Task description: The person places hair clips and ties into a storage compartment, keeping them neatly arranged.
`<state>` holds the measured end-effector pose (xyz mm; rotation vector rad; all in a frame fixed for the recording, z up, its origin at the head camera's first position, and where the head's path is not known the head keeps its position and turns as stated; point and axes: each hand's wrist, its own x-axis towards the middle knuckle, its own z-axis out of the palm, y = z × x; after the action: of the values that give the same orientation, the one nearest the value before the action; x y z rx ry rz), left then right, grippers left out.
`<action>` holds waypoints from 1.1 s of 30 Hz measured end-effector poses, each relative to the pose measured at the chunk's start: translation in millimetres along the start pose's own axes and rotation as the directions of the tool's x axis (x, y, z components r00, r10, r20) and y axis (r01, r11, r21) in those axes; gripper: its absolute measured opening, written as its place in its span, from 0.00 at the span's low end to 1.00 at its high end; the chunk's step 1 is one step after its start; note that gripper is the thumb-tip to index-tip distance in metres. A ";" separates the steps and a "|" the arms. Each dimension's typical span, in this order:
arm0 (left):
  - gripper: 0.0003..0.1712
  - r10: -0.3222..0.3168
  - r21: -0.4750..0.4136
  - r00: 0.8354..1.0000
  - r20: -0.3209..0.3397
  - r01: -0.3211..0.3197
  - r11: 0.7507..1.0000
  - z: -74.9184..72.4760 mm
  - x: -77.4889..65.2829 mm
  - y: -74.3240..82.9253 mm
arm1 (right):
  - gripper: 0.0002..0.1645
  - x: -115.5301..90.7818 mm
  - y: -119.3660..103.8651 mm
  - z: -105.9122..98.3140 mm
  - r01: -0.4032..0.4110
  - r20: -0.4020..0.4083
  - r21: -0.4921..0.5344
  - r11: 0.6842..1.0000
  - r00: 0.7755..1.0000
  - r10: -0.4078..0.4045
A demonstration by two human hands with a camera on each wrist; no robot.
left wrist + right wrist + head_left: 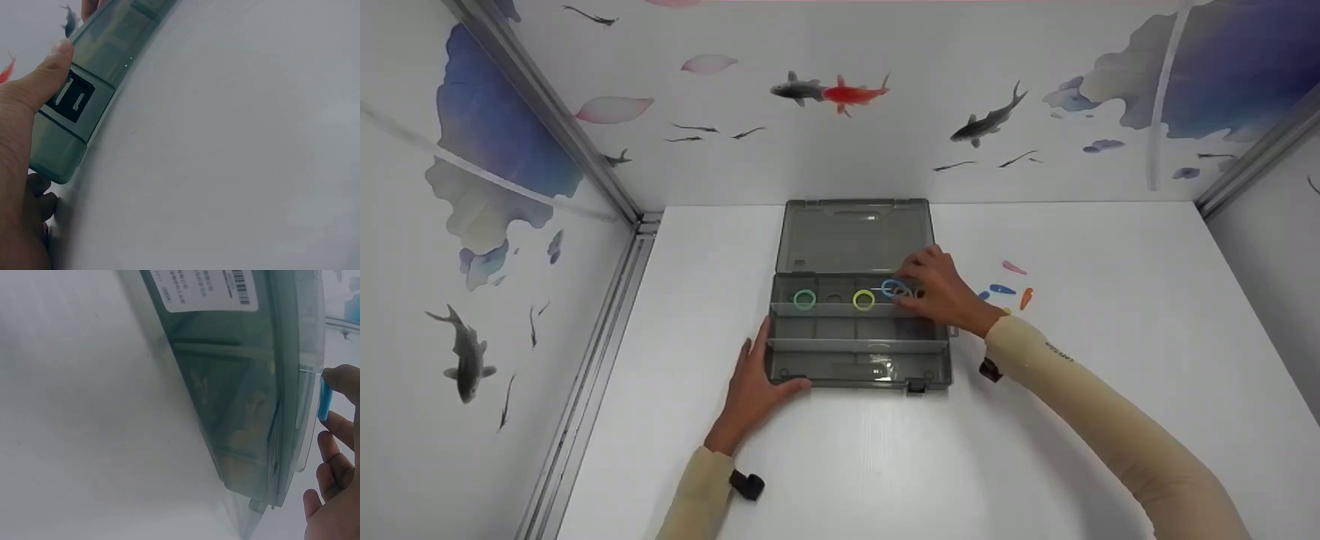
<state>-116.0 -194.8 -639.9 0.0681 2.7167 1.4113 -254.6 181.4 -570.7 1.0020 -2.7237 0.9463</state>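
A grey translucent compartment box [859, 327] lies with its lid [855, 234] folded back. My left hand [754, 390] holds its front left corner, thumb over the front wall and fingers along the left side. In the left wrist view the thumb presses near the dark latch [72, 97]. Over the back row's right end, my right hand [941, 289] pinches a blue ring [891, 287] between thumb and index finger. The right wrist view shows this ring edge-on, close by the box rim. A green ring [805, 300] and a yellow ring [863, 300] sit in the back row.
Right of the box lie several small hair clips, among them a pink clip [1014, 267], a blue clip [1002, 289] and an orange clip [1027, 298]. A white label [208, 289] shows on the box. The white table [840, 465] meets fish-patterned walls at the back and sides.
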 end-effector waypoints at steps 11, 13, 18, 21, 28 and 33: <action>0.77 0.014 0.006 1.000 0.004 -0.014 1.000 -1.1 1.7 -0.7 | 0.20 3.8 -5.5 4.5 0.007 0.000 0.022 1.000 1.000 -0.007; 0.76 0.016 0.008 1.000 0.003 -0.016 1.000 -1.2 1.8 -0.9 | 0.21 4.0 -6.1 4.9 0.016 -0.001 0.024 1.000 1.000 -0.016; 0.76 0.020 0.014 1.000 0.001 -0.020 1.000 -1.3 2.1 -0.1 | 0.22 4.5 -6.2 6.1 0.037 -0.007 0.017 0.999 0.999 -0.037; 0.76 0.016 0.009 1.000 0.000 -0.016 1.000 -1.4 2.0 0.6 | 0.22 5.1 -5.6 7.4 0.039 -0.007 0.006 0.999 0.999 -0.039; 0.76 -0.002 -0.002 1.000 -0.002 0.002 1.000 -0.7 1.8 0.6 | 0.21 6.0 -7.6 8.2 0.021 0.015 0.020 1.000 1.000 -0.021; 0.76 -0.012 -0.013 1.000 0.002 0.012 1.000 0.1 2.2 0.4 | 0.22 6.3 -9.5 8.8 0.015 0.023 0.016 1.000 1.000 -0.015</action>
<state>-118.2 -194.3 -639.8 0.0519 2.7019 1.4249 -252.6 167.1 -571.0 1.0409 -2.7271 0.9617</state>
